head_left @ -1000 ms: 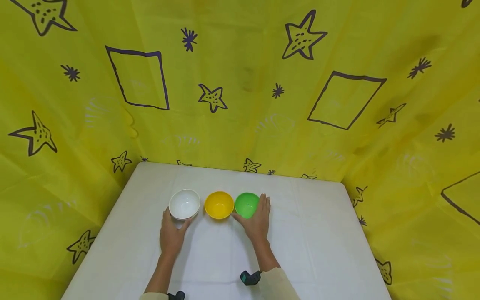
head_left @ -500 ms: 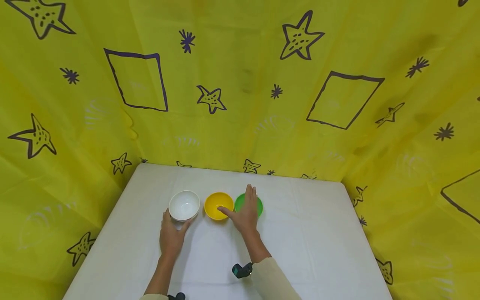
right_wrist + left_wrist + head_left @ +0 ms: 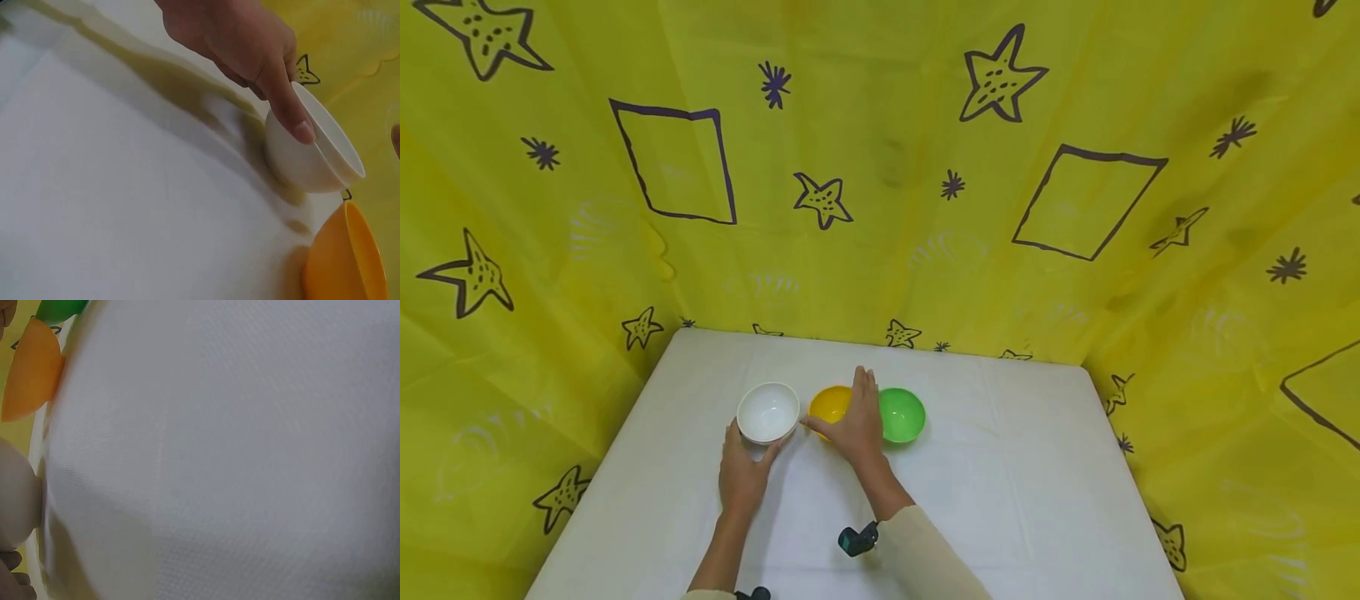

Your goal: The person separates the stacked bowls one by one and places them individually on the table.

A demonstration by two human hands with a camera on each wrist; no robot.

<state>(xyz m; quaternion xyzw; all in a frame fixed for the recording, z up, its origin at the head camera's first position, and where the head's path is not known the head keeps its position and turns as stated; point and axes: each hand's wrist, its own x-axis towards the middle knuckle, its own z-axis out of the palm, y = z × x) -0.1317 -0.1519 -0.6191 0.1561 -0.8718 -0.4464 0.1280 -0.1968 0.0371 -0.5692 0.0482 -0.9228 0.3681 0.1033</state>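
From the head view I see three bowls in a row on the white table point(image 3: 1000, 467): a white bowl point(image 3: 768, 412) on the left, a yellow bowl point(image 3: 829, 404) in the middle and a green bowl point(image 3: 902, 414) on the right, the yellow and green ones just beside each other. My left hand point(image 3: 741, 471) cups the near side of the white bowl, its grip curled round the wall with thumb and fingers on either side. My right hand point(image 3: 850, 421) lies over the yellow bowl with fingers straight and together, covering its right half and hiding the gap to the green bowl; I cannot tell whether the palm touches the rim. Yellow cloth point(image 3: 880, 167) printed with dark stars and squares hangs behind and on both sides of the table. The left wrist view is mostly blurred white table point(image 3: 237, 456), with the yellow bowl point(image 3: 31, 375) at the left edge, a sliver of the green bowl point(image 3: 59, 307) above it and the white bowl point(image 3: 15, 494) lower down. In the right wrist view the left hand point(image 3: 234, 37) holds the white bowl point(image 3: 309, 156), one finger pressed along its rim, and the yellow bowl point(image 3: 340, 256) stands just beside it, apart.
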